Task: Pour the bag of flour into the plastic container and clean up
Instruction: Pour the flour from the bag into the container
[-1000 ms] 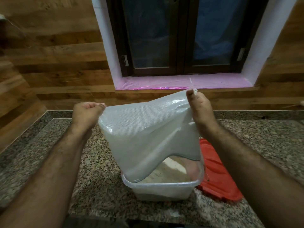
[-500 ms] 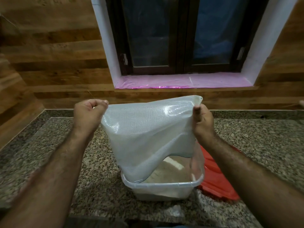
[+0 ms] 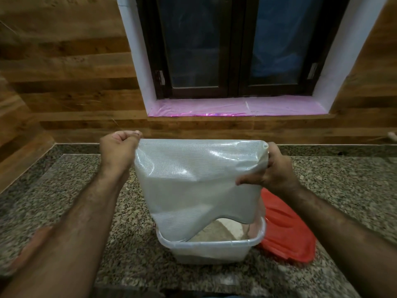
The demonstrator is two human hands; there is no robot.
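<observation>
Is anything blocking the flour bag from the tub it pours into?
Nothing visible. The left hand and right hand hold the bag upside down, its mouth already inside the open plastic container. The red lid lies off to the right on the counter.

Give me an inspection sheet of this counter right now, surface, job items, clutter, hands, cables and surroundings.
Surface: speckled granite counter, looks dry.
Job's things: flour bag upended, mouth down inside the plastic container; flour heaped inside.
Clutter: red lid lying right of the container.
Hands: left hand pinches the bag's upper left corner; right hand grips its right edge.
Cables: nothing seen.
Surroundings: wood-panelled wall, dark window, pink film on the sill.
</observation>
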